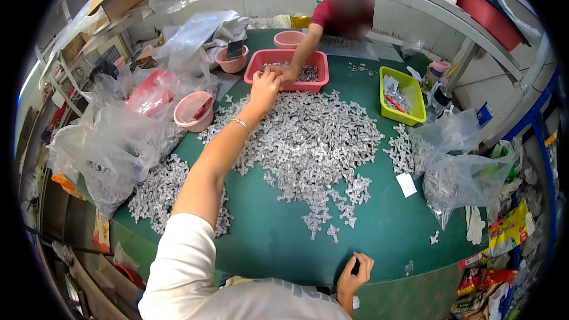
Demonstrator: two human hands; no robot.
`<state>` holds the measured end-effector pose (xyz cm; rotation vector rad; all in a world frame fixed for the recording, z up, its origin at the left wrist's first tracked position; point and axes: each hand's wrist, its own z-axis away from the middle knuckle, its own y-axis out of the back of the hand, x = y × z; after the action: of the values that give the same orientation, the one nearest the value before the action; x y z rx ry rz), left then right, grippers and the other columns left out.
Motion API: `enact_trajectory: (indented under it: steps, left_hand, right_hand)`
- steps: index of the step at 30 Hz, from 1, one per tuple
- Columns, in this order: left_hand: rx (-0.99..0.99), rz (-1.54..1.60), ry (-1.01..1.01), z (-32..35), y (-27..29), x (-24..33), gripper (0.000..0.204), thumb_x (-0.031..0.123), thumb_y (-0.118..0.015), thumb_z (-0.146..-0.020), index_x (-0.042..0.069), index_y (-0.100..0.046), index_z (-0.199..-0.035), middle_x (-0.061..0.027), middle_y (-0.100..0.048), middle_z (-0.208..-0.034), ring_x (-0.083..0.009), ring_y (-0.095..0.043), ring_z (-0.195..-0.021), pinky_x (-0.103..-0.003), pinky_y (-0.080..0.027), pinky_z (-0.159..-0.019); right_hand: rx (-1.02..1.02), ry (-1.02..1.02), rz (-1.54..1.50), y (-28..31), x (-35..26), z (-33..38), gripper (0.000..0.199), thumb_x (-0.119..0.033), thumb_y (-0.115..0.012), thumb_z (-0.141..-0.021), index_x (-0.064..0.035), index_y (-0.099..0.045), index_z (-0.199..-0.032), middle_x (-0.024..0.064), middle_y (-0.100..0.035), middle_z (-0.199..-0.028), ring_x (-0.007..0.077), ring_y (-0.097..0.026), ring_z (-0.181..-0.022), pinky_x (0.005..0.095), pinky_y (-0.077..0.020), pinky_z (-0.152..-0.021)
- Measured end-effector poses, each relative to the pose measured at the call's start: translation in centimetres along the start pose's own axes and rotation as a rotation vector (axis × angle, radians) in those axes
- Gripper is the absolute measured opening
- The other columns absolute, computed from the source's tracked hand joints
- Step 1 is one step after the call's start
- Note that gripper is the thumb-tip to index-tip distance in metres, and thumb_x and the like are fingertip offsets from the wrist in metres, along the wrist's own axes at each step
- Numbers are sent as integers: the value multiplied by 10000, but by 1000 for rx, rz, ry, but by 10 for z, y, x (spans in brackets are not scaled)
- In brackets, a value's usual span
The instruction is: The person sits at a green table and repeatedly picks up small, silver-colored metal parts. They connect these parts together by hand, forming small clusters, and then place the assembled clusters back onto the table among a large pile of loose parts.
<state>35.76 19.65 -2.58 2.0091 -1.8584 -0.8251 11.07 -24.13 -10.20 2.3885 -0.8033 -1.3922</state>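
Note:
My left arm stretches far across the green table, and my left hand (265, 90) is at the near left rim of a pink basin (323, 71) with small grey metal parts inside. Its fingers are closed; whatever they may hold is hidden. A co-worker's hand (283, 73) reaches over the same basin and meets or overlaps my fingertips. Below lies a broad heap of grey three-armed metal parts (308, 142). At the table's front edge, my right hand (354, 274) is curled with its fingers closed, and its inside cannot be made out.
Left stand clear bags of parts (106, 166), a second pile (160, 192) and a pink bowl (194, 111). On the right are a yellow-green basket (403, 96), a bag of parts (450, 181), a white card (406, 184) and a white glove (474, 225). A co-worker sits opposite.

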Motion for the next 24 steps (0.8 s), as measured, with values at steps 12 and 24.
enact_trajectory:
  steps: [12,24]
  left_hand:
    - [77,102,101,-9,23,28,157,122,-640,-698,73,-590,-840,-50,-542,-798,-210,-527,-799,-358,-346,-703]
    - [-820,584,32,103,186,168,271,188,-625,-754,47,-577,-980,-115,-530,-970,-281,-507,-925,-384,-387,-786]
  right_hand:
    - [-10,26,22,-1,1,2,94,67,-516,-747,30,-567,-816,150,-553,-809,294,-498,-751,369,-410,-682]
    - [-99,9,40,-1,2,0,117,-4,-580,-731,-3,-591,-847,126,-554,-867,292,-489,-852,371,-373,-796]
